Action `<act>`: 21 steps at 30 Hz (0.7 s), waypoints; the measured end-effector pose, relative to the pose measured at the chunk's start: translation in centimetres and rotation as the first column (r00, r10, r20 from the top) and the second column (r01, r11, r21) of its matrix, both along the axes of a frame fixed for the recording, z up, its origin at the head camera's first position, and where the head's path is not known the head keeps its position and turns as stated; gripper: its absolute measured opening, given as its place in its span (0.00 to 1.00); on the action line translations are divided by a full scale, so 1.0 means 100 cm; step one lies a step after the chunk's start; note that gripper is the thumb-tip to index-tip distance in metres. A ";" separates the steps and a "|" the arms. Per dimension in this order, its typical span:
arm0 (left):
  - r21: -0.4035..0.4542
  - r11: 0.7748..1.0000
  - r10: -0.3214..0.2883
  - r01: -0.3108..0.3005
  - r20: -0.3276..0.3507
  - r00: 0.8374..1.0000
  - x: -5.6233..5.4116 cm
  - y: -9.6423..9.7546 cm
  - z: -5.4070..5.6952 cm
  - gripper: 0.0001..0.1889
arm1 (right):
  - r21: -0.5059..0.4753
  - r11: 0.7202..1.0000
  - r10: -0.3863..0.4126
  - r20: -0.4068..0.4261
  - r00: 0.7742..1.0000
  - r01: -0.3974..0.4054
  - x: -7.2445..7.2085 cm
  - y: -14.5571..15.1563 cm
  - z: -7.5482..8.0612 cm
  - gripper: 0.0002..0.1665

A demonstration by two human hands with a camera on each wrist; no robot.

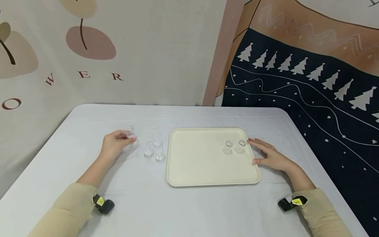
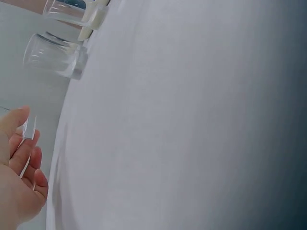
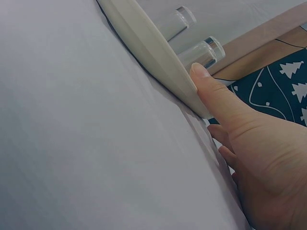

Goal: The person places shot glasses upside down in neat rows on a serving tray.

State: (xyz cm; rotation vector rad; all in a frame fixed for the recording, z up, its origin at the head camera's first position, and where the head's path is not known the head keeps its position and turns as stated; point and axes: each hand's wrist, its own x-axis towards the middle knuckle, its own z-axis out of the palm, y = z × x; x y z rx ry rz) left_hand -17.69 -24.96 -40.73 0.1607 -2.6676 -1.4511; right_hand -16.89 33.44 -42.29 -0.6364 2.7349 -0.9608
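Head view: left hand (image 1: 113, 144) pinches a clear glass (image 1: 129, 133)
Grouped glasses (image 1: 159, 156): on the table (image 1: 207, 210), between that hand and the tray (image 1: 195, 158)
Tray glasses (image 1: 239, 149): two, near its right rim
Right hand (image 1: 270, 157): fingers extended, at that rim

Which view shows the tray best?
Head: the tray shows from above with nearly its whole rim. Right wrist gives one edge, by the right hand; left wrist, a small cream piece, probably tray.
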 end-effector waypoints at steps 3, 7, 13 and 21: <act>0.028 0.999 0.022 -0.021 -0.023 0.999 0.002 0.000 0.004 0.24 | -0.001 1.000 0.001 0.002 1.000 -0.001 0.000 0.000 0.000 0.47; 0.050 0.998 0.048 -0.046 -0.043 0.998 0.005 0.001 0.009 0.23 | 0.001 1.000 -0.001 -0.003 1.000 0.001 -0.001 0.000 -0.002 0.48; 0.052 0.996 0.070 -0.066 -0.073 0.995 0.011 0.006 0.020 0.24 | -0.003 1.000 -0.002 -0.003 1.000 0.002 -0.001 0.001 -0.002 0.48; 0.080 0.996 0.057 -0.047 -0.119 0.991 0.018 0.016 0.032 0.23 | -0.008 1.000 -0.012 0.011 1.000 0.012 0.001 0.000 -0.001 0.47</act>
